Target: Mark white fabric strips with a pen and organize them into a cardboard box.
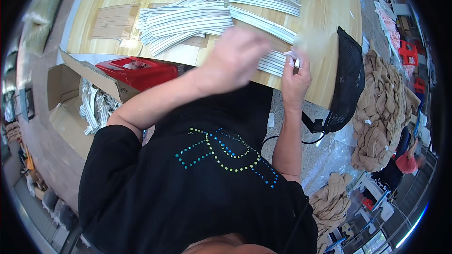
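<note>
My left hand [235,59] is over the near edge of the wooden table, smeared by motion, so its fingers cannot be read. Beneath and beyond it lies a pile of white strips with dark stripes [186,19], which look like fabric. My right hand [295,77] is raised at the table's front edge, fingers pinched on a small white piece [293,56] whose kind I cannot make out. Beside that hand a short striped strip [273,63] lies at the edge. A longer striped strip [261,20] slants across the table toward the same hand.
Flat brown cardboard [113,22] lies on the table's left. A black mesh-sided object [347,80] stands along the right edge. Below left are a red plastic stool [162,71] and an open carton [59,82] holding striped scraps. Brown garments [381,113] are heaped at right.
</note>
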A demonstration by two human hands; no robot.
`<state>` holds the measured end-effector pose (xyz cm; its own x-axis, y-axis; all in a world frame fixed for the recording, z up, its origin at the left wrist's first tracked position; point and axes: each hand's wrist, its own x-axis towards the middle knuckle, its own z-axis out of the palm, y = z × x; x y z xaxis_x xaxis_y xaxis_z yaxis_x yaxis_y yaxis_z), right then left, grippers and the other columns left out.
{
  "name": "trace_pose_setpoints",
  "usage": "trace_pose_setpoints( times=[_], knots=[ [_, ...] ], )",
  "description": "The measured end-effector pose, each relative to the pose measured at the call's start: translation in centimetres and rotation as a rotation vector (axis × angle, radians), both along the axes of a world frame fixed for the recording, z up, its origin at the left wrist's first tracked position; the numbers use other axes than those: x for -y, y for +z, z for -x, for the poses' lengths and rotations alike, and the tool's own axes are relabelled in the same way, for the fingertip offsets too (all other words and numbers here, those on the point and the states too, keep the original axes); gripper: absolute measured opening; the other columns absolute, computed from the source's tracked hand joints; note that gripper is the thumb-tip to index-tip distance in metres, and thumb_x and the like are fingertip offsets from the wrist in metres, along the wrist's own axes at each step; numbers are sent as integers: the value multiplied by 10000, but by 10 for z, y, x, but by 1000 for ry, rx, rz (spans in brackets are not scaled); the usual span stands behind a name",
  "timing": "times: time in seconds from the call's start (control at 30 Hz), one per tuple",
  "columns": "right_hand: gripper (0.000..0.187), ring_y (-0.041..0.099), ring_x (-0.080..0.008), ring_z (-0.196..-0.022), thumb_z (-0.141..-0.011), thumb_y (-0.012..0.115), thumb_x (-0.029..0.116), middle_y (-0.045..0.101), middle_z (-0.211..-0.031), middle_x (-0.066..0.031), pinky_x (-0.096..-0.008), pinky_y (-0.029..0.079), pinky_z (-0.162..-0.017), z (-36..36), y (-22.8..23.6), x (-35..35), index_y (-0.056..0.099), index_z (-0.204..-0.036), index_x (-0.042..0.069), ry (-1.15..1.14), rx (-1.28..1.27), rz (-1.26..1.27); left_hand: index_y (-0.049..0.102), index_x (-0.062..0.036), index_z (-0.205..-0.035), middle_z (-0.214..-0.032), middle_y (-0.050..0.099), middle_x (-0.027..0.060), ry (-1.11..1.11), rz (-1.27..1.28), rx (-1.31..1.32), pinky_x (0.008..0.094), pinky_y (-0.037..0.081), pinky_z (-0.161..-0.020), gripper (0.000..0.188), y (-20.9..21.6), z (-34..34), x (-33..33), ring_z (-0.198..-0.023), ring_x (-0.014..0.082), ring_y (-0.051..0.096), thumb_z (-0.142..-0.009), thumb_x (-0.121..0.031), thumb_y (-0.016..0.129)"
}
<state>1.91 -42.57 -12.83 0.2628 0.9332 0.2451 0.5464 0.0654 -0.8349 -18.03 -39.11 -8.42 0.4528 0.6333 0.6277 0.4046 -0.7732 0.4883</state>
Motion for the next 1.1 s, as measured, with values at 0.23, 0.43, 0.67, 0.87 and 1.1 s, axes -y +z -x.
trace_pose_setpoints(
  times=[0.23, 0.43, 0.67, 0.87, 1.1],
  knots=[
    [328, 589, -281, -907, -822, 645, 18, 634, -935, -86, -424, 437, -858, 0, -8, -6, 603, -1143, 69, -70, 201, -62, 602, -22, -1115, -1183, 567, 90, 8, 33, -315, 434, 361, -975, 420, -47, -45, 26, -1135, 248, 497, -761, -232, 690],
    [417, 585, -248, -923, -798, 690, 46, 625, -942, -55, -406, 417, -885, -11, -10, 1, 569, -1196, 81, -107, 219, 32, 589, -41, -1216, -1304, 534, 76, -70, 54, -390, 437, 351, -982, 512, -48, -47, 28, -1190, 238, 469, -775, -276, 700],
    [446, 588, -234, -922, -787, 706, 52, 622, -944, -51, -401, 418, -878, -12, -10, 3, 561, -1207, 87, -117, 190, 12, 577, -30, -1244, -1340, 525, 76, -93, 40, -437, 429, 349, -986, 555, -46, -46, 28, -1187, 239, 471, -774, -300, 700],
    [465, 563, -191, -913, -811, 718, 16, 611, -994, -86, -335, 467, -851, -14, -8, 4, 553, -1244, 52, -121, 196, 23, 560, -19, -1270, -1361, 518, 73, -109, 22, -432, 411, 345, -991, 615, -47, -47, 28, -1182, 239, 474, -758, -325, 712],
    [297, 569, -138, -871, -962, 584, 112, 619, -993, -73, -295, 477, -818, -13, -4, 5, 547, -1238, 12, -133, -56, -80, 563, -33, -1257, -1385, 489, 72, -80, 46, -474, 532, 278, -1050, 588, -48, -48, 32, -1258, 266, 423, -786, -362, 691]
  ],
)
